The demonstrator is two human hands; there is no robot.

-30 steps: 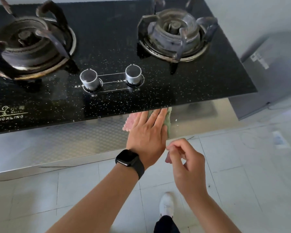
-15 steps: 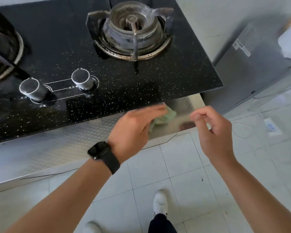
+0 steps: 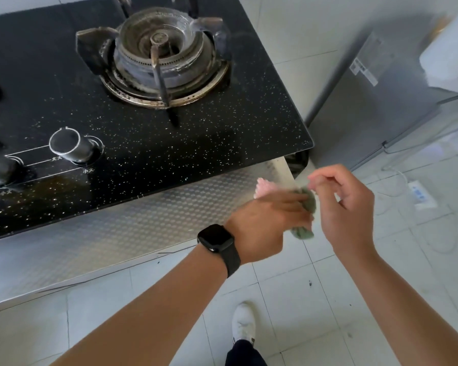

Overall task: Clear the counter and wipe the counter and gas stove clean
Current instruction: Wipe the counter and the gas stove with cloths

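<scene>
A pink and green cloth [image 3: 306, 231] lies at the right end of the patterned steel counter [image 3: 143, 225], partly past the edge. My left hand [image 3: 265, 223], with a black watch on the wrist, presses flat on the cloth with straight fingers; it is blurred. My right hand [image 3: 347, 207] hovers just beyond the counter's right end, fingers curled, thumb and forefinger close together by the cloth's green edge. Nothing shows in it. The black speckled gas stove [image 3: 169, 143] sits behind, with its right burner [image 3: 161, 54] and a knob [image 3: 69, 143].
A grey metal appliance [image 3: 368, 101] stands right of the stove, with something white [image 3: 447, 62] on top. A power strip with cable [image 3: 418, 194] lies on the tiled floor. My white shoe [image 3: 243, 323] is below the counter's front edge.
My left hand slid the cloth rightward along the counter strip to its right end. My right hand moved right with it, staying just ahead. The view shifted right.
</scene>
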